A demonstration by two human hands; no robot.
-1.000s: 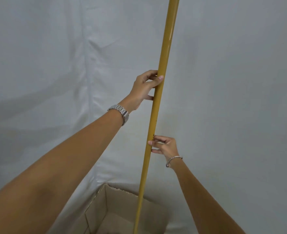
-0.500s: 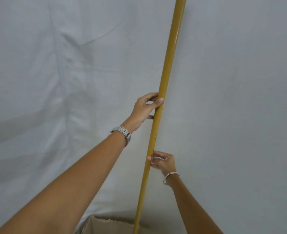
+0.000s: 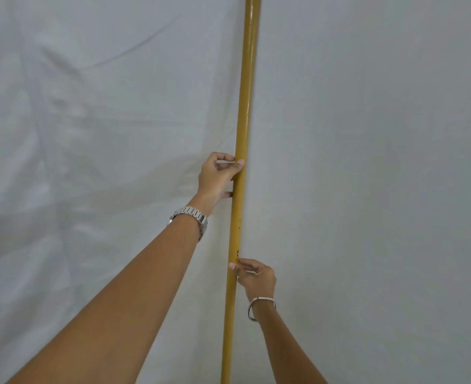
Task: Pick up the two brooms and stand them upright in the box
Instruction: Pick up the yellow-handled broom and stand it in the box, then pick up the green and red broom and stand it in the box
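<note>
A yellow broom handle (image 3: 245, 106) stands almost upright through the middle of the view, running off both the top and bottom edges. My left hand (image 3: 219, 177), with a metal watch on the wrist, grips the handle from the left about halfway up. Lower down, my right hand (image 3: 256, 277), wearing a thin bracelet, holds the handle from the right. The broom's head, the box and the second broom are out of view.
A wrinkled white cloth backdrop (image 3: 90, 120) fills the whole background behind the handle.
The view has tilted upward, so the cardboard box has dropped out of the bottom. The handle now stands straighter, and both hands sit lower in the view, still gripping it.
</note>
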